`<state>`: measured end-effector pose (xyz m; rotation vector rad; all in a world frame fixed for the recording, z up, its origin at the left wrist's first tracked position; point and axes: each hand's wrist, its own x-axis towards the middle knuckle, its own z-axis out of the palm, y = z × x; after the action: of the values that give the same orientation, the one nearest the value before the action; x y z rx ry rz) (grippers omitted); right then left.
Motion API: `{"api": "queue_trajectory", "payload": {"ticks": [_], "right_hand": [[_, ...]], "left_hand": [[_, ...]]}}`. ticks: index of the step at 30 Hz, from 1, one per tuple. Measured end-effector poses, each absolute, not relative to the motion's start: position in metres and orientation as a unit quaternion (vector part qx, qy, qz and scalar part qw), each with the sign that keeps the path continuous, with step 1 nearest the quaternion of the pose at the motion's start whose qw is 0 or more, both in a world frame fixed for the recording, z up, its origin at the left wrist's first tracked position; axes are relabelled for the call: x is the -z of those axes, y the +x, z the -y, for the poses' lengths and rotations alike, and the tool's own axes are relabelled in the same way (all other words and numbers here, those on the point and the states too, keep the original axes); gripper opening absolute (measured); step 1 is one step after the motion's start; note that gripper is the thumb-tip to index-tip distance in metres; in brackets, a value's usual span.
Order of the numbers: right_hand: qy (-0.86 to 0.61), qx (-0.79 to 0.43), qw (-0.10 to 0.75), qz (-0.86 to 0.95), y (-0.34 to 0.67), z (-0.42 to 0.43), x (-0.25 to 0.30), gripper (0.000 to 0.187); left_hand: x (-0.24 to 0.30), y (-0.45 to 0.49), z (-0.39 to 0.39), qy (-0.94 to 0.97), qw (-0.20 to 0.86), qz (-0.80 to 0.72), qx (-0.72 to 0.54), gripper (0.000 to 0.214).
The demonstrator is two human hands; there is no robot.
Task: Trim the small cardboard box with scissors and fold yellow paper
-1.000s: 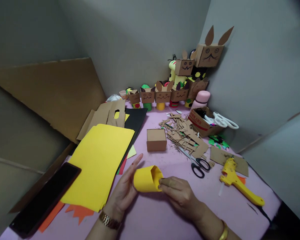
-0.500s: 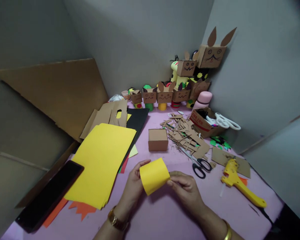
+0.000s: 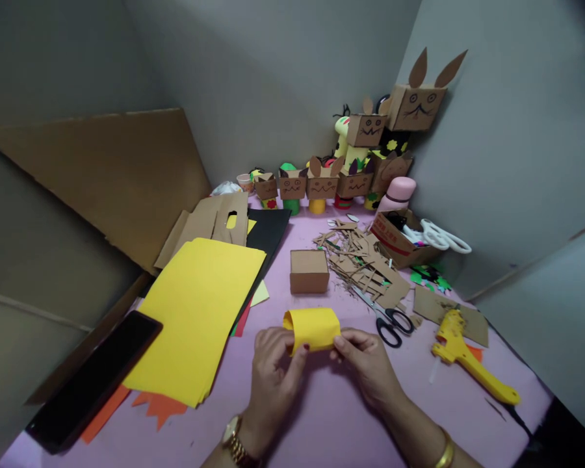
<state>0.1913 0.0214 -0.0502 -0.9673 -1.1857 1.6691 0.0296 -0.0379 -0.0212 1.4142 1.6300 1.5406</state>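
A yellow paper tube lies sideways between my two hands, above the pink tabletop. My left hand grips its left end, thumb on the outside and fingers at the opening. At the other end, my right hand pinches the paper's edge between thumb and fingers. Just beyond the tube sits a small closed cardboard box. Black-handled scissors rest to the right of the box, and a yellow glue gun lies farther right on the table.
Yellow sheets are stacked at left beside a black phone. Cardboard scraps lie right of the box. Behind stand several cardboard animal figures, a pink bottle and an open box holding white scissors.
The yellow tube has turned so its left opening shows and its axis lies more level. My left hand has rolled over, bringing its thumb onto the front of the paper.
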Motion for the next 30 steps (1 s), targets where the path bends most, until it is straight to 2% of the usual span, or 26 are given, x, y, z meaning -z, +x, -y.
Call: {"api": "queue_trajectory", "payload": {"ticks": [3,9,23,30], "right_hand": [[-0.381,-0.669,0.418,0.482,0.1904,-0.0212,0.0478,0.030],[-0.360,-0.699,0.396,0.475,0.1888,-0.0221,0.0460,0.044],[-0.380,-0.705,0.390,0.454,0.1907,-0.0267,0.0456,0.039],[-0.367,-0.645,0.407,0.532,0.1948,-0.0270,0.0406,0.031]], "left_hand": [[0.0217,0.0299,0.0353,0.491,0.296,-0.618,-0.538,0.018],[0.0202,0.0300,0.0304,0.350,0.448,-0.585,-0.579,0.022],[0.0217,0.0263,0.0307,0.353,0.481,-0.572,-0.562,0.022],[0.0217,0.0238,0.0317,0.392,0.532,-0.542,-0.520,0.026]]}}
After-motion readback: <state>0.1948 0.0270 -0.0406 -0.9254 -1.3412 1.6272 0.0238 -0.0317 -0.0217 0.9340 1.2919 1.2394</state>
